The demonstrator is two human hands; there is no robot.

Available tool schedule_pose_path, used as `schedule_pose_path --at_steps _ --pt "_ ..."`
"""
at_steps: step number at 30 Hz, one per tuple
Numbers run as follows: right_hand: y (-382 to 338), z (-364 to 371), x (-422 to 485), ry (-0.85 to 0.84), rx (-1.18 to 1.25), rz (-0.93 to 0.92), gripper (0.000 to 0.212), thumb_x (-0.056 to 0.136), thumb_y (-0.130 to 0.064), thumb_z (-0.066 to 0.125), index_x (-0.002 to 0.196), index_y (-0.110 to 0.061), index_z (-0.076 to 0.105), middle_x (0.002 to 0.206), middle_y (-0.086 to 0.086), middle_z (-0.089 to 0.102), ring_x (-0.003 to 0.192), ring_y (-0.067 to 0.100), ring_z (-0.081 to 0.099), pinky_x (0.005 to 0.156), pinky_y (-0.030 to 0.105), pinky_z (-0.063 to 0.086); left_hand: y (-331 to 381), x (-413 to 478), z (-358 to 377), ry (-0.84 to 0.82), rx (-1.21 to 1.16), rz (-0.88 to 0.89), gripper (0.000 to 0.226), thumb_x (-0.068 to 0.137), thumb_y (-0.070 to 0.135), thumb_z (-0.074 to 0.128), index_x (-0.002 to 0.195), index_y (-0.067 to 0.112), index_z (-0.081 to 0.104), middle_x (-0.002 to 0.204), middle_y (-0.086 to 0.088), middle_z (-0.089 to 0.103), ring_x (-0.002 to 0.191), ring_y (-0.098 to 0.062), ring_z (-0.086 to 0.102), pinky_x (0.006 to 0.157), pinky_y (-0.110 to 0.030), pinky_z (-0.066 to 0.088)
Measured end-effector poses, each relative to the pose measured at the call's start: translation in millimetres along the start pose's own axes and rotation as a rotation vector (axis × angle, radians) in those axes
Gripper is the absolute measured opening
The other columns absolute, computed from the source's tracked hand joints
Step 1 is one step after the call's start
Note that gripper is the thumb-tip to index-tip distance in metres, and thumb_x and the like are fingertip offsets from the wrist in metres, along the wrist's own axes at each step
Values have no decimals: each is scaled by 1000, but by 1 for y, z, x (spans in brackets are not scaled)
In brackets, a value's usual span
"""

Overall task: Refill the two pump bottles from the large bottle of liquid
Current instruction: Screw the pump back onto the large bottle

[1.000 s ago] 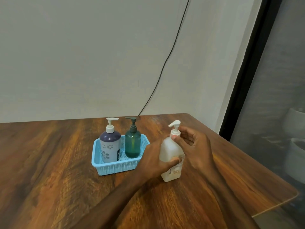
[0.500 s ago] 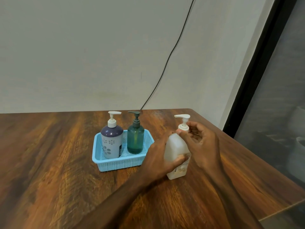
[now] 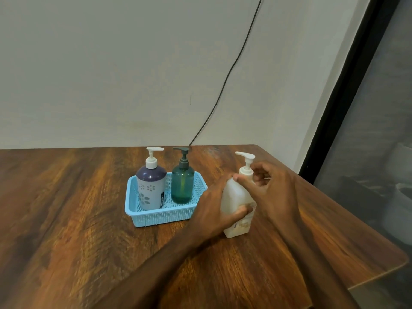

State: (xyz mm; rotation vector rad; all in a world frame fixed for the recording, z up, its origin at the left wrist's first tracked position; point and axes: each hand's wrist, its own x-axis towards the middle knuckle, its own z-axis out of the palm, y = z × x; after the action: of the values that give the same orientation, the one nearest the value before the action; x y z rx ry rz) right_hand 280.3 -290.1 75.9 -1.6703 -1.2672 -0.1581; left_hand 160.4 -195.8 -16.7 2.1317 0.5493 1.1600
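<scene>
On the wooden surface, right of the blue basket, the large white bottle was held upright by the left hand, its grip wrapped around the body. Since a second earlier, the pump nozzle had been swung from right to left by the right hand, whose grip was pinched on the collar; unscrewing was judged underway. The purple pump bottle and the green pump bottle were left capped in the basket.
</scene>
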Motion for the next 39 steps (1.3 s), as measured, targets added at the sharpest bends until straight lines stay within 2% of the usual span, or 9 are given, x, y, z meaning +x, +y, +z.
schedule_pose_path --at_steps 5,8,11,15,20,23,31,35,39 --pt "4 2 -5 -89 9 71 58 77 -52 79 126 -24 64 119 -11 66 100 5 62 82 26 56 0 0 0 9 3 10 64 82 79 69 134 63 36 129 37 59 116 7 62 89 -25 61" --pt "5 -4 -5 -145 158 74 54 88 -40 72 138 -27 56 132 -12 62 113 6 62 93 34 57 -1 1 0 17 11 15 68 79 83 68 134 68 32 127 40 57 115 10 61 89 -25 61" --pt "4 -6 -1 -131 180 55 46 89 -23 74 134 -21 62 125 -8 68 108 6 66 91 35 59 0 1 0 19 19 17 68 78 83 69 134 68 32 125 37 58 113 6 63 88 -31 63" --pt "5 -2 2 -72 200 98 52 76 -31 86 123 -19 66 108 -7 71 92 8 68 79 27 61 0 1 0 7 0 21 70 80 78 71 138 62 35 130 27 62 115 2 65 89 -34 63" --pt "10 -4 3 -158 272 74 52 88 -24 75 136 -24 57 118 -14 66 105 -2 63 89 21 55 -3 1 1 -3 6 11 74 80 77 72 141 52 38 131 22 63 114 -1 65 89 -36 63" --pt "11 -3 5 -102 256 84 50 83 -23 80 129 -22 61 109 -14 68 97 1 66 81 19 58 -2 1 1 -5 2 16 72 80 76 71 140 58 36 131 23 62 115 -1 65 89 -35 63" --pt "9 -7 12 -164 315 105 51 85 -22 79 133 -19 60 111 -8 71 101 5 68 90 30 59 -4 2 1 1 -5 11 70 79 81 69 137 62 34 130 22 63 114 -3 66 87 -39 64" --pt "5 -4 10 -106 284 137 59 76 -32 86 127 -17 61 105 -6 71 93 8 69 82 29 60 -5 1 1 4 -3 20 73 81 76 72 141 64 32 132 23 62 116 -3 65 88 -38 64" --pt "6 -7 11 -196 252 108 46 81 -30 82 123 -18 67 108 -7 73 98 8 69 88 32 60 -5 1 2 11 -2 14 70 79 79 70 136 68 31 130 26 62 114 1 65 88 -36 64"
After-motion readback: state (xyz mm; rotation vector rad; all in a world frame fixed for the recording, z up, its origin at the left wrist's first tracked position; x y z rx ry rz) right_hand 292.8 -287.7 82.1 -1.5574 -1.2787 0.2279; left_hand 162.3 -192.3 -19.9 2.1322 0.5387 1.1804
